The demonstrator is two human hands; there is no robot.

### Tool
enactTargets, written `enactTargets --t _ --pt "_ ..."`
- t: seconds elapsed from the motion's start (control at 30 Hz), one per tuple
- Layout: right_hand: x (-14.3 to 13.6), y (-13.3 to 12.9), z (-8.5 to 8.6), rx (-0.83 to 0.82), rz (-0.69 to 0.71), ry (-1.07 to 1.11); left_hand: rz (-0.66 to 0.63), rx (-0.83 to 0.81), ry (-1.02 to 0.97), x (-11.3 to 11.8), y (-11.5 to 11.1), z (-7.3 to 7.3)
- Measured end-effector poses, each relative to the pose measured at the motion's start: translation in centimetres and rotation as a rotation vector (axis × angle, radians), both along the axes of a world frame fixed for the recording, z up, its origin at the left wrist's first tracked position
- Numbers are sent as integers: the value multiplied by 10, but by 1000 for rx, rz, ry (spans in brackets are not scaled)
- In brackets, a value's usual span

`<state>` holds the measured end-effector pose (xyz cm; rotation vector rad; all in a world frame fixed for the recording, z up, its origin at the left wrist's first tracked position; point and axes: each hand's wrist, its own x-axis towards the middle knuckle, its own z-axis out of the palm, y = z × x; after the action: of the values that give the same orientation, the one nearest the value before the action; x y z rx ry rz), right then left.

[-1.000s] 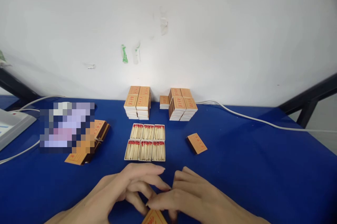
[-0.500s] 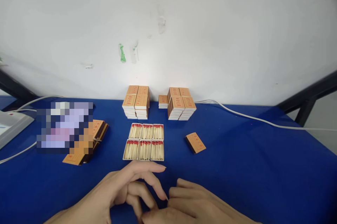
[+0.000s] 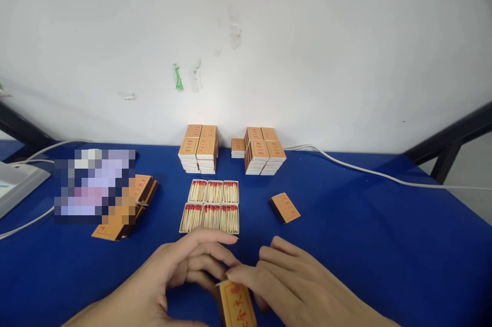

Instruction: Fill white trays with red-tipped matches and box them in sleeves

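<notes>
A matchbox (image 3: 237,306) with red characters on its orange top is between my hands at the bottom edge, its near end cut off by the frame. My left hand (image 3: 172,276) curls round its left side, fingertips partly hidden behind the far end. My right hand (image 3: 286,283) holds it from the right, with the thumb over the far end and the other fingers bent. Just beyond lie open matchbox trays (image 3: 198,205) full of red-headed matches, in two rows. To the right a single matchbox sleeve (image 3: 285,207) rests on the blue table (image 3: 346,245).
Two stacks of matchboxes, a left stack (image 3: 198,150) and a right stack (image 3: 266,151), stand near the white wall (image 3: 307,50). Flat orange sleeves (image 3: 105,230) are piled at left beside a blurred patch. A white cable (image 3: 353,168) crosses the right side.
The matchbox has come into view between my hands. My right hand has moved up and its thumb now lies over the box's far end. The trays and stacks have stayed put.
</notes>
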<state>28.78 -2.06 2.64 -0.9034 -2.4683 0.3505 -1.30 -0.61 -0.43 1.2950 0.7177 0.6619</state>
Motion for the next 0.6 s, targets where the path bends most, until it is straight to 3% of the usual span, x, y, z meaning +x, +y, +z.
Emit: enactTargets --t 0.1,0.23,0.37,0.47,0.6 --pt "5 7 5 107 -23 -5 22 54 14 2 0 2" --pt "31 30 12 120 -162 -29 146 189 218 -3 5 21" --pt "67 55 13 -5 -310 -25 314 505 414 -10 7 35" --pt "86 69 10 -167 -317 -59 417 713 467 -6 4 40" --pt "97 76 7 -317 -315 -75 571 856 588 -1 -3 41"
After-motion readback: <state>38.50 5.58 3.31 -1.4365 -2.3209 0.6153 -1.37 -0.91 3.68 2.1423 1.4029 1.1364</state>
